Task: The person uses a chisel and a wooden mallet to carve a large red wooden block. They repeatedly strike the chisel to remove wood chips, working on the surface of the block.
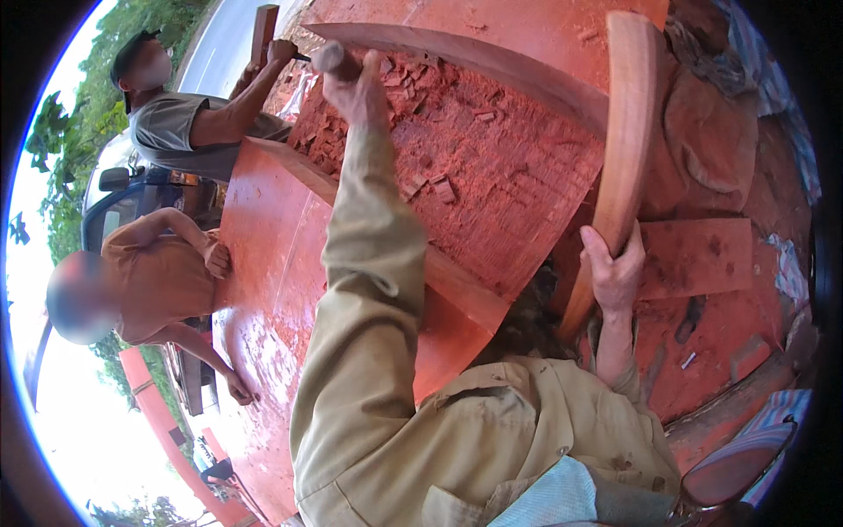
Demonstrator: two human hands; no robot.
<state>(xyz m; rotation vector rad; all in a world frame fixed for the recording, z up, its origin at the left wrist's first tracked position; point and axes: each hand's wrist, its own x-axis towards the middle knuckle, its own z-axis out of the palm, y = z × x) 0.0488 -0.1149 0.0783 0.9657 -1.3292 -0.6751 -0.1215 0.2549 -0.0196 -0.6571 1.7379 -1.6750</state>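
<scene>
My left hand [358,95], on the outstretched left arm, is closed around a short round wooden handle [335,61] over the far end of a hollowed red wood block. The tool's working end is hidden. Wood chips [442,187] and red dust lie on the rough hollow surface [500,211] beneath the arm. My right hand [613,270] grips the lower part of a long, curved, smooth wooden club [625,132], which stands up beside the block's right end. A co-worker's fist [281,51] is close to the handle, with a dark rod showing between them.
At the far left a capped person [189,119] stands beside an upright wooden piece [263,31]. Another person [158,272] leans on the block's smooth red side [263,263]. A vehicle [114,198] is behind them. Boards [698,255] and cloth [786,272] lie on the right.
</scene>
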